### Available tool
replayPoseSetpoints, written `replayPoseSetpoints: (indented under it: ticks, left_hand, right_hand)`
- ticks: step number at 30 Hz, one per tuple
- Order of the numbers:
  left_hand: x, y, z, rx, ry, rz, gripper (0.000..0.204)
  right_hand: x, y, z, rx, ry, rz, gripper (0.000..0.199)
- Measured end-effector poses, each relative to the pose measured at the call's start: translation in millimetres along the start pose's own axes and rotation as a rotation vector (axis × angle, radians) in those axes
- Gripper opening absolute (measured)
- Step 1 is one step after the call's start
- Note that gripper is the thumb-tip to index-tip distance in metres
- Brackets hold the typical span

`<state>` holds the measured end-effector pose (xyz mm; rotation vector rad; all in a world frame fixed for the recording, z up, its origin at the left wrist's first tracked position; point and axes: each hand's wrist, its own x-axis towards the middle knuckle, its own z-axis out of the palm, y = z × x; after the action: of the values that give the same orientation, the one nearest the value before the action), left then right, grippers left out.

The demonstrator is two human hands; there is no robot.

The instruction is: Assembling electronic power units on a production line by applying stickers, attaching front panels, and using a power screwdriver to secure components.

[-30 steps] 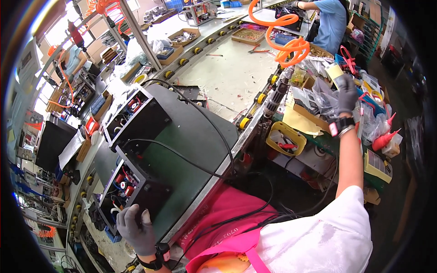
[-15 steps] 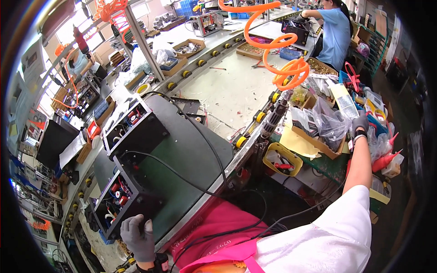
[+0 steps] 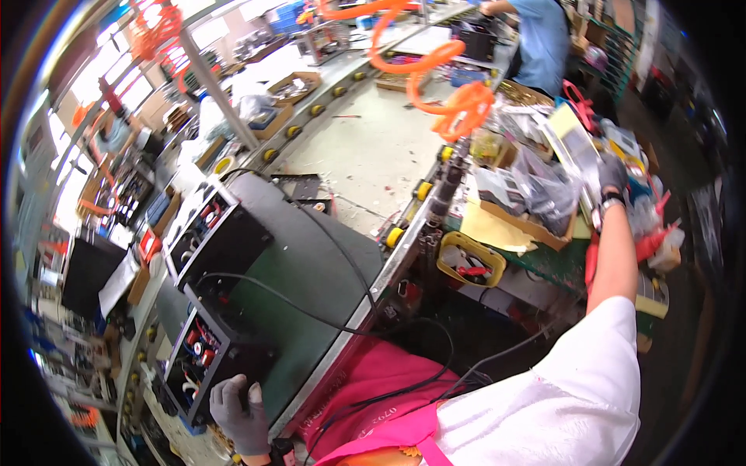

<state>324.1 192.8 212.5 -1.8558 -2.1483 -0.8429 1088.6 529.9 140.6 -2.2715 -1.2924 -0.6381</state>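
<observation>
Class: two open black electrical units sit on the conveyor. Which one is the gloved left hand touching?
The nearer unit, at the lower left: the left hand rests on its corner. The farther unit lies untouched.

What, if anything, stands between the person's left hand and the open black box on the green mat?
Nothing visible does. The gloved left hand already rests on the near corner of the black box, touching it directly. A black cable runs across the green mat to the right, clear of the hand.
</observation>
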Motion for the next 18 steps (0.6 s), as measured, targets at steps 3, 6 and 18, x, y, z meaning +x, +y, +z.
replayPoseSetpoints:
  ticks: [3, 6, 18]
  left_hand:
    - [1.3, 3.8, -1.5, -0.027, 0.072, 0.085, 0.014]
    - [7.6, 11.3, 8.7, -0.189, 0.028, 0.052, 0.018]
    - [18.9, 72.2, 29.0, -0.948, -0.065, -0.413, 0.048]
  right_hand:
    - [-0.5, -34.0, -43.5, 0.199, -0.027, 0.063, 0.029]
    - [-23.0, -107.0, -102.7, 0.697, 0.425, -0.153, 0.023]
    - [-374.3, -377.1, -258.6, 1.843, -0.787, -0.535, 0.022]
